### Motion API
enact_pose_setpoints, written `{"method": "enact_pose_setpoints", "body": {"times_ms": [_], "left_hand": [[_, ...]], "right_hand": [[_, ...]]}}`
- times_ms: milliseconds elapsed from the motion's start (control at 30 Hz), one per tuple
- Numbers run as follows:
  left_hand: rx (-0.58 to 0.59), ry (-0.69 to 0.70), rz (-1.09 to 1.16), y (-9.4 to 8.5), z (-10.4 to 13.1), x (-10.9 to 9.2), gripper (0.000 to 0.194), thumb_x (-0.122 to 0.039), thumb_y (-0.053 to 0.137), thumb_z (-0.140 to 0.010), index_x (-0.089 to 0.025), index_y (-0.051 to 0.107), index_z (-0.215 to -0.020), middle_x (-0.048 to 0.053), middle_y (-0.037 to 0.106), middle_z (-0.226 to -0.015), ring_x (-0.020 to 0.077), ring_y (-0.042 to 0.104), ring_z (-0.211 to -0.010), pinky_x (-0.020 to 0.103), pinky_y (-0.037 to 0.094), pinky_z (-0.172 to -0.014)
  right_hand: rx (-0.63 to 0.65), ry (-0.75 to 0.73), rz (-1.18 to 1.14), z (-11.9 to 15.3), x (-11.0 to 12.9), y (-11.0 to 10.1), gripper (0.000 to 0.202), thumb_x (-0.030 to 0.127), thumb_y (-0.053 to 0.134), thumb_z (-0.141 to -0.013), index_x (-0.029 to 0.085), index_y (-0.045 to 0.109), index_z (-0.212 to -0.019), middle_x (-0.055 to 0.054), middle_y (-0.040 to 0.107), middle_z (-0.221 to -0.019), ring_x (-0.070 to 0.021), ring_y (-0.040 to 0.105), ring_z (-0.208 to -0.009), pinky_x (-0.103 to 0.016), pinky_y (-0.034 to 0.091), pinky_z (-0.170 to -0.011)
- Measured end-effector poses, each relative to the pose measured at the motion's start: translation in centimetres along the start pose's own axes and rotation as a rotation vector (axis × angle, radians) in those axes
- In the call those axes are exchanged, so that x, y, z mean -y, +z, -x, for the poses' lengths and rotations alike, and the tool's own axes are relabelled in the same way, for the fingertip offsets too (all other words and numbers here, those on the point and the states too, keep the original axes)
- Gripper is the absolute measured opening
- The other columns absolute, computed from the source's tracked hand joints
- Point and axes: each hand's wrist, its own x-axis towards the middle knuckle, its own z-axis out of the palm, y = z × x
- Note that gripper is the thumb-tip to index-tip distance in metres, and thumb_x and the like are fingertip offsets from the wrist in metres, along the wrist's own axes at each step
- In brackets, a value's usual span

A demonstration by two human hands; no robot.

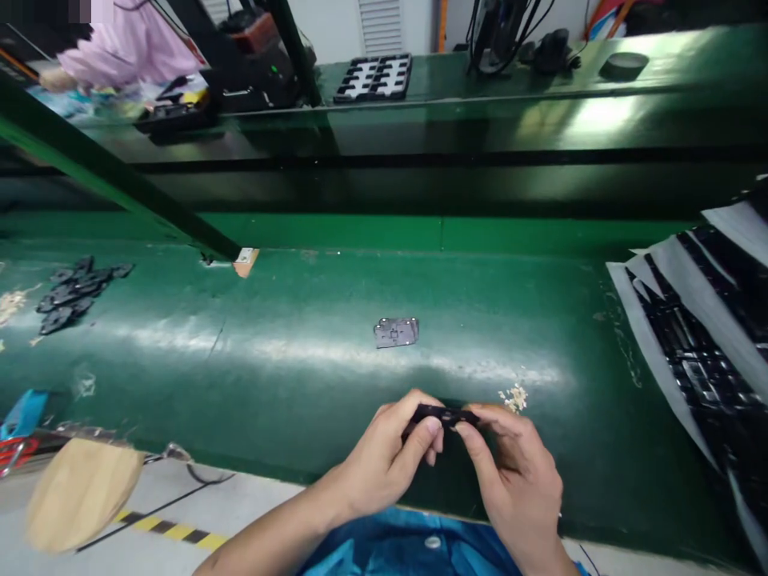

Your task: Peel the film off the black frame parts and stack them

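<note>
Near the front edge of the green bench, my left hand (401, 448) and my right hand (513, 464) hold one small black plastic part (447, 415) between them. The left thumb and fingers pinch its left end, and the right thumb and fingertips grip its right end. It is turned nearly edge-on, so its face is hidden. Beyond my hands, a flat dark grey plastic plate (397, 332) with small cutouts lies on the bench. Just past the right fingers is a little heap of pale crumb-like bits (514, 397).
Black plastic pieces (75, 292) are piled at the left. Black parts between white sheets (696, 344) cover the right side. A green post (138, 188) slants down to the bench. Across the back, a person's pink sleeve (132, 48) and a black tray (373, 78) show. A wooden stool (84, 494) stands lower left.
</note>
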Motion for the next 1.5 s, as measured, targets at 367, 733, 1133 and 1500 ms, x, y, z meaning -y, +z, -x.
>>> {"method": "enact_pose_setpoints", "body": {"times_ms": [367, 733, 1133, 1500], "left_hand": [[-0.126, 0.038, -0.068, -1.3, -0.7, -0.8, 0.028, -0.037, 0.061, -0.105, -0.015, 0.063, -0.087, 0.002, 0.058, -0.085, 0.0139, 0.055, -0.076, 0.026, 0.044, -0.07], [0.056, -0.115, 0.318, 0.1, -0.2, -0.3, 0.042, -0.06, 0.05, -0.107, -0.018, 0.05, -0.102, 0.005, 0.066, -0.085, 0.0155, 0.066, -0.07, 0.026, 0.052, -0.062], [0.175, -0.138, -0.138, -2.4, -0.2, -3.3, 0.011, -0.03, 0.045, -0.108, -0.023, 0.048, -0.1, -0.003, 0.063, -0.075, 0.0137, 0.061, -0.063, 0.024, 0.043, -0.058], [0.092, 0.06, -0.247, -1.8, 0.2, -3.2, 0.021, -0.025, 0.044, -0.106, -0.021, 0.051, -0.086, -0.004, 0.046, -0.072, 0.0119, 0.042, -0.063, 0.027, 0.033, -0.062]], "right_hand": [[0.174, 0.247, -0.165, -1.3, 2.4, 1.1, 0.011, 0.032, 0.074, -0.099, 0.023, 0.068, -0.096, -0.003, 0.077, -0.089, -0.0148, 0.076, -0.077, -0.02, 0.062, -0.071], [0.045, 0.316, -0.315, -1.1, 2.9, 2.5, 0.022, 0.031, 0.076, -0.099, 0.024, 0.062, -0.114, 0.001, 0.074, -0.082, -0.012, 0.066, -0.049, -0.021, 0.057, -0.043], [0.223, -0.088, -0.004, -1.6, 2.1, 0.2, 0.023, 0.009, 0.067, -0.1, 0.025, 0.07, -0.117, -0.005, 0.063, -0.106, -0.0166, 0.066, -0.091, -0.029, 0.057, -0.076], [0.087, -0.289, 0.099, -1.1, 2.3, 0.3, 0.036, -0.003, 0.067, -0.093, 0.024, 0.073, -0.115, -0.008, 0.071, -0.108, -0.0224, 0.072, -0.097, -0.035, 0.062, -0.075]]}}
